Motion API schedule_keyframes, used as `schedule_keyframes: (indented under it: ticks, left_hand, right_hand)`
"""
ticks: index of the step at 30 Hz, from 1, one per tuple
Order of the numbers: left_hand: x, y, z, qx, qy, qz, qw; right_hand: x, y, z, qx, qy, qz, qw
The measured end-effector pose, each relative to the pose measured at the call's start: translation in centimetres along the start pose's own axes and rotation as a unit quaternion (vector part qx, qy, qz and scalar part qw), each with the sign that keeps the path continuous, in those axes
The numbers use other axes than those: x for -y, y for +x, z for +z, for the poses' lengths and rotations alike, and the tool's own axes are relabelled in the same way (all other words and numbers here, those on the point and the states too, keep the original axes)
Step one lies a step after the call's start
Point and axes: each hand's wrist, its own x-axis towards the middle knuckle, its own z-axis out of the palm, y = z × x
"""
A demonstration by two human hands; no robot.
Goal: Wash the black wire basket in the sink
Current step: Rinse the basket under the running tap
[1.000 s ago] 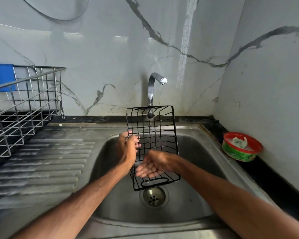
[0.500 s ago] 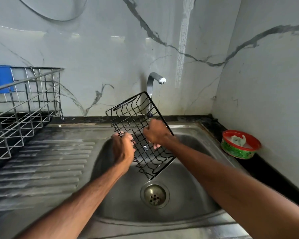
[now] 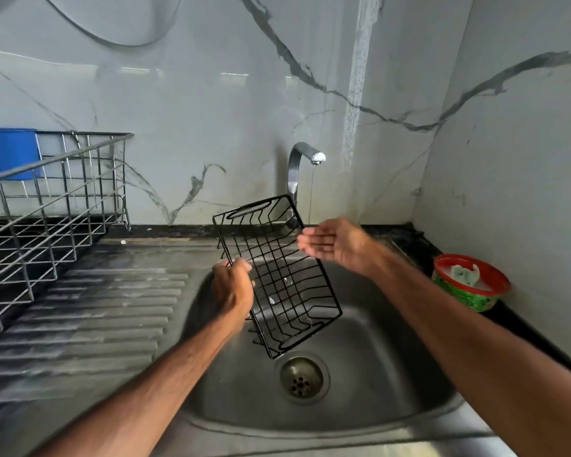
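Steel sink set against marble-veined wall.

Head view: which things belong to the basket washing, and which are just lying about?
In the job: black wire basket, gripped by the left hand; open right hand; stainless steel sink; curved chrome tap, running.
Lying about: silver wire dish rack; blue plastic container; red-rimmed green bowl.

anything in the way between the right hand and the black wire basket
Nothing visible does. The open right hand sits just beside the upper right rim of the black wire basket, no object between them. The left hand grips the opposite rim.
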Motion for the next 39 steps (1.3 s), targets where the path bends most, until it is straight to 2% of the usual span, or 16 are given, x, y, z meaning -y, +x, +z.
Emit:
schedule_keyframes:
  ticks: [2, 4, 10, 12, 14, 17, 19, 22, 24, 26, 28, 30, 32, 34, 39]
  left_hand:
    - [-1.5, -1.6, -0.4, 0.024, 0.015, -0.015, 0.999]
    - [-1.7, -2.0, -0.5, 0.03, 0.0, -0.038, 0.999]
    - [0.1, -0.8, -0.9, 0.033, 0.083, -0.001, 0.996]
    - [-0.2, -1.0, -0.8, 0.051, 0.059, -0.01, 0.997]
    - [-0.7, -1.4, -0.7, 0.075, 0.015, -0.025, 0.997]
    - [-1.2, -2.0, -0.3, 0.098, -0.031, -0.068, 0.992]
    - [-1.3, -2.2, 0.0, 0.112, -0.034, -0.08, 0.99]
    - [-1.3, -2.3, 0.0, 0.118, -0.037, -0.087, 0.989]
    - [-1.3, -2.1, -0.1, 0.121, -0.03, -0.085, 0.989]
    - [-1.3, -2.0, -0.4, 0.111, -0.018, -0.075, 0.991]
    - [-1.4, -1.7, -1.0, 0.09, 0.008, -0.049, 0.995]
    - [-1.5, -1.7, -1.8, 0.083, 0.034, -0.02, 0.996]
    - [-1.6, -1.6, -2.3, 0.091, 0.053, -0.002, 0.994]
    - [-2.0, -1.5, -2.6, 0.09, 0.067, 0.001, 0.994]
    - [-1.8, -0.7, -2.5, 0.051, 0.053, -0.02, 0.997]
  right_hand:
    - [1.3, 1.0, -0.3, -0.027, 0.118, 0.046, 0.992]
    - [2.4, 1.7, 0.3, -0.049, 0.18, 0.065, 0.98]
    - [4.0, 2.5, 1.5, -0.037, 0.193, 0.091, 0.976]
    - [3.5, 2.3, 1.6, -0.019, 0.127, 0.098, 0.987]
    - [2.7, 1.6, 1.8, 0.04, -0.029, 0.108, 0.993]
    - [1.8, 1.0, 2.0, 0.142, -0.274, 0.143, 0.94]
    - [1.8, 1.4, 2.1, 0.105, -0.311, 0.119, 0.937]
    - [2.4, 2.3, 2.0, 0.005, -0.249, 0.01, 0.968]
    - [2.5, 2.1, 2.1, 0.022, -0.237, 0.001, 0.971]
    - [2.5, 1.1, 2.1, 0.078, -0.281, 0.031, 0.956]
    - [2.6, 0.9, 1.5, 0.07, -0.275, 0.022, 0.959]
    - [2.9, 1.3, 0.6, -0.018, -0.214, -0.026, 0.976]
    - [2.9, 2.4, -0.5, -0.11, -0.173, -0.056, 0.977]
    - [2.7, 3.6, -0.9, -0.137, -0.148, -0.044, 0.978]
    - [0.9, 5.8, 0.6, -0.049, -0.005, 0.095, 0.994]
